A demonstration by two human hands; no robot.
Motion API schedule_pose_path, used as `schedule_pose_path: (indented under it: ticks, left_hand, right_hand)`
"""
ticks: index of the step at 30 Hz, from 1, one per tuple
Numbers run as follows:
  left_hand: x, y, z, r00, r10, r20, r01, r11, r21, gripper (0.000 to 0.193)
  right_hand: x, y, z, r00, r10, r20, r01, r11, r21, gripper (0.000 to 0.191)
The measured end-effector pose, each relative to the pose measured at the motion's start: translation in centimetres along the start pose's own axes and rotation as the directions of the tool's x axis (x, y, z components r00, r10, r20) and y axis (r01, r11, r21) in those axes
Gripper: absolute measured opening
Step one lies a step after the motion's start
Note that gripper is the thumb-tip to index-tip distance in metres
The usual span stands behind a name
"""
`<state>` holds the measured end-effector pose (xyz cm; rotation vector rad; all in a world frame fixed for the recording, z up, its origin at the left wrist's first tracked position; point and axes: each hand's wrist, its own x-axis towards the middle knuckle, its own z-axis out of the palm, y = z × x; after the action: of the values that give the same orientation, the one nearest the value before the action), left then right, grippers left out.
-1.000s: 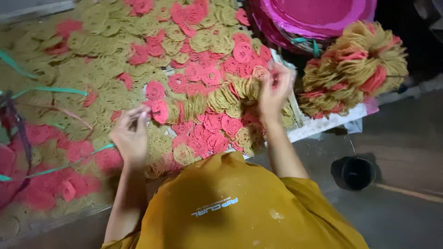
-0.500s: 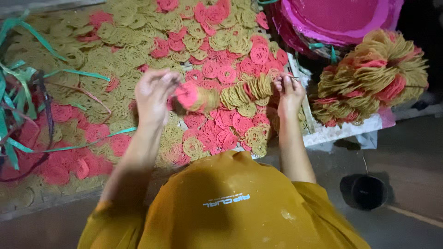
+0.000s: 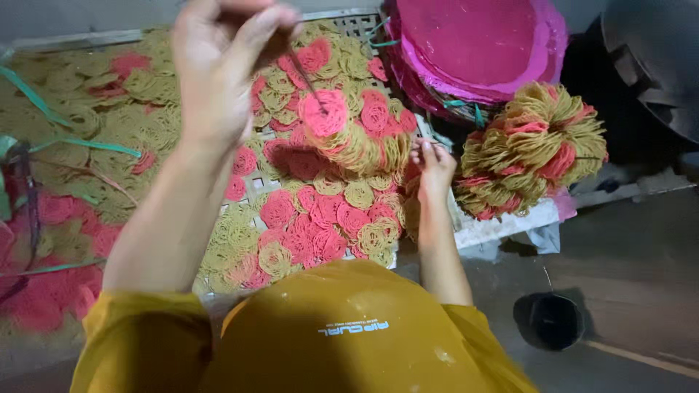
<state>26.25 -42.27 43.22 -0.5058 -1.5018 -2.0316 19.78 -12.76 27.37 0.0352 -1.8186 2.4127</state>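
Drying rack (image 3: 342, 22): a wide mesh tray spread over the counter, covered edge to edge with flat coiled discs in pink and yellow; only a few bare squares of mesh show near the middle.
Pink trays (image 3: 480, 51): a stack of round pink trays at the far right corner, overlapping the rack's edge.
Tied bundle (image 3: 531, 149): a fat ball of threaded yellow and pink discs, resting on a white block just right of the rack.
Strung row (image 3: 364, 142): a short run of discs standing on edge, packed together between the two hands, a pink disc (image 3: 324, 113) at its front.
Left hand (image 3: 226, 62): raised high, fingers pinched shut on a thin stick or cord (image 3: 302, 73) that runs down into the pink disc.
Right hand (image 3: 435, 164): closed lightly at the row's far end, steadying it.
Doing it well: I'd judge the line should stay taut and straight so discs slide without cracking.
Room: free air above the rack; the bundle crowds the right side, green straps (image 3: 80, 145) lie loose on the left.
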Motion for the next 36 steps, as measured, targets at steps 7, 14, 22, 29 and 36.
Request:
schedule_pose_path:
  ticks: [7,14,22,29,36]
  left_hand:
    - [-12.1,-5.1,-9.3,0.925,-0.292,-0.243,0.311,0.949,0.045,0.005]
    - [-19.4,-8.0,-16.5,0.805,-0.347,-0.482,0.425,0.903,0.061,0.009]
    - [-20.0,-8.1,-18.0,0.807,-0.33,-0.491,0.43,0.897,0.105,0.007]
    - [-18.0,-6.9,-16.8,0.885,-0.304,-0.352,0.39,0.897,0.208,0.009]
    - [-17.3,-5.4,-21.8,0.909,-0.375,-0.182,0.412,0.873,0.26,0.013]
  right_hand:
    - [3.9,0.7,-0.2,0.998,0.007,0.06,0.003,0.984,-0.176,0.018]
    - [4.6,4.0,1.9,0.993,0.062,0.101,-0.036,0.969,-0.243,0.016]
    - [4.9,5.3,1.7,0.96,-0.261,0.104,0.271,0.759,-0.592,0.029]
    - [-4.1,7.3,12.7,0.78,-0.37,0.504,0.594,0.691,-0.412,0.032]
    - [-10.2,11.6,24.5,0.651,0.135,0.747,0.232,0.902,-0.364,0.016]
